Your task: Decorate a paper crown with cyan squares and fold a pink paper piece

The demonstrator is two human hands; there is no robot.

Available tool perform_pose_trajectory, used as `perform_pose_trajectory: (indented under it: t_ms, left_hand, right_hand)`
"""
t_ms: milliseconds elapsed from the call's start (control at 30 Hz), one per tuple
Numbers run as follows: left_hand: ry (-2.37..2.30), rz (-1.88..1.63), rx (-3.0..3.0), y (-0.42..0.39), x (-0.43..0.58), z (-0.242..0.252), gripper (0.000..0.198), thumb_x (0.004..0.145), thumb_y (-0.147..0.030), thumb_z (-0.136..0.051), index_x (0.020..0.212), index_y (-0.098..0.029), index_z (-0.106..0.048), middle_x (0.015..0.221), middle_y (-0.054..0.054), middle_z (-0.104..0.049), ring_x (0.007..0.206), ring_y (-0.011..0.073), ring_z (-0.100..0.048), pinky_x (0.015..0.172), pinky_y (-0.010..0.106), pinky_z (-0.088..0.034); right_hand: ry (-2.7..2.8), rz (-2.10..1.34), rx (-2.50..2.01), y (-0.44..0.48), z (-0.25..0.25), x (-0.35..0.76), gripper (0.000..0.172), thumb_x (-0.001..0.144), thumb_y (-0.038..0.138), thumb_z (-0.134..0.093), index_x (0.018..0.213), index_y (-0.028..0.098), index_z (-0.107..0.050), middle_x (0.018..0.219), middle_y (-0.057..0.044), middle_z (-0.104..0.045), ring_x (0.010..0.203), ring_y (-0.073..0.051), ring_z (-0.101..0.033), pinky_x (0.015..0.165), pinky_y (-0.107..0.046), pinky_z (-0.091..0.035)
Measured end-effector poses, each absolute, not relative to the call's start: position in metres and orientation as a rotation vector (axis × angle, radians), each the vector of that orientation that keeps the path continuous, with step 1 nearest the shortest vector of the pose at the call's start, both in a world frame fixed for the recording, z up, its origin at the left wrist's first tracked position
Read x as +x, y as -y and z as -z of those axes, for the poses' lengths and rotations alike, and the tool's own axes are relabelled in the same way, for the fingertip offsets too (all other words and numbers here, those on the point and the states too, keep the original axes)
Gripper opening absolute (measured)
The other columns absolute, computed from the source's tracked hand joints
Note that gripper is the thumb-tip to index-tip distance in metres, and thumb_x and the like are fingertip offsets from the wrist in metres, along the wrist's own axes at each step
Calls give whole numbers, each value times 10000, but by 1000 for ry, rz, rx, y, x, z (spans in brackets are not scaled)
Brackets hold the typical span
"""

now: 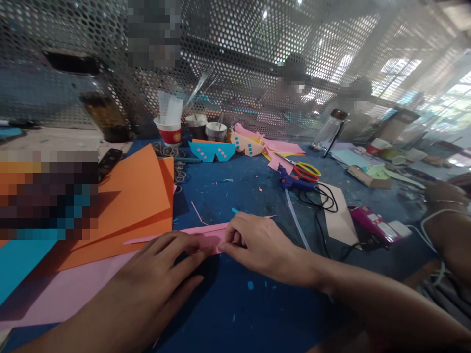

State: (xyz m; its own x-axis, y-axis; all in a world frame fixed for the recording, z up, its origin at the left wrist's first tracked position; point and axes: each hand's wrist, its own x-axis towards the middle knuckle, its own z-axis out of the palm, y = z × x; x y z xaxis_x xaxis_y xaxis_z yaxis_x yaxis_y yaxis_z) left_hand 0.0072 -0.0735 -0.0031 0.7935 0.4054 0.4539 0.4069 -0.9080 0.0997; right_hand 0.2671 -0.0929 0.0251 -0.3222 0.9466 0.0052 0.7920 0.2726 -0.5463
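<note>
A folded strip of pink paper lies on the blue table between my hands. My left hand rests over its left part, the fingers bent onto the paper and the thumb apart below. At the right part, my right hand has its fingers curled, thumb and forefinger pressed on the pink paper. Orange sheets and a larger pink sheet spread out at the left. Beyond my hands stand a blue paper piece with pink squares and a peach one with blue squares.
A blue glue gun with a black cord lies right of centre, beside scissors. Farther right are a beige card, a purple box and another person's arm. Paper cups and a jar stand behind.
</note>
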Motion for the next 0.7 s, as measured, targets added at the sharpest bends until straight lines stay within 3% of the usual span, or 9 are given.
perform_pose_trajectory:
  t_ms: [400, 700]
  left_hand:
    - [666, 686, -3006, 71, -2, 10, 412, 1104, -326, -556, 1497, -279, -670, 1319, 87, -743, 1145, 244, -722, 900, 363, -663]
    - [668, 785, -2940, 73, 2, 6, 302, 1105, -319, -543, 1290, -287, -780, 1261, 74, -757, 1110, 232, -707, 881, 307, -643]
  right_hand:
    - [2214, -646, -1600, 93, -24, 266, 175, 1015, 295, -791, 911, 181, -709, 894, 16, -676, 739, -113, -593, 681, -275, -375]
    - [2224, -615, -1598, 92, -25, 267, 200, 1027, 325, -779, 904, 184, -708, 865, 16, -666, 733, -119, -576, 666, -277, -365]
